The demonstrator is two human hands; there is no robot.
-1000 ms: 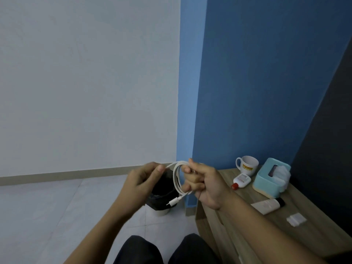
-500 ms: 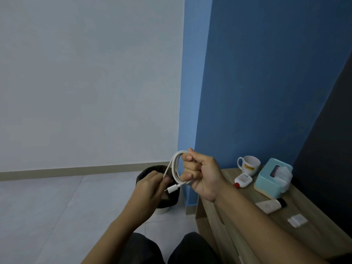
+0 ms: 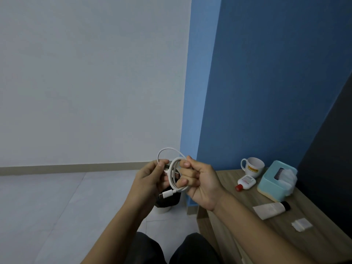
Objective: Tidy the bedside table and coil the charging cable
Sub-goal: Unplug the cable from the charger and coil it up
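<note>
The white cable [image 3: 170, 176] hangs in loops, gripped by the right hand's [image 3: 202, 184] curled fingers. Just left of it, the left hand [image 3: 150, 181] pinches a loose loop. The table [image 3: 238, 206], with a mug [image 3: 253, 166], stands right of both hands.

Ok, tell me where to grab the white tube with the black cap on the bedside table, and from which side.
Take the white tube across its middle from above, thumb and fingers on its long sides. It lies flat on the bedside table with bare wood along both sides; the black cap is small and the crimped tail thin, so the body likely holds best.
</note>
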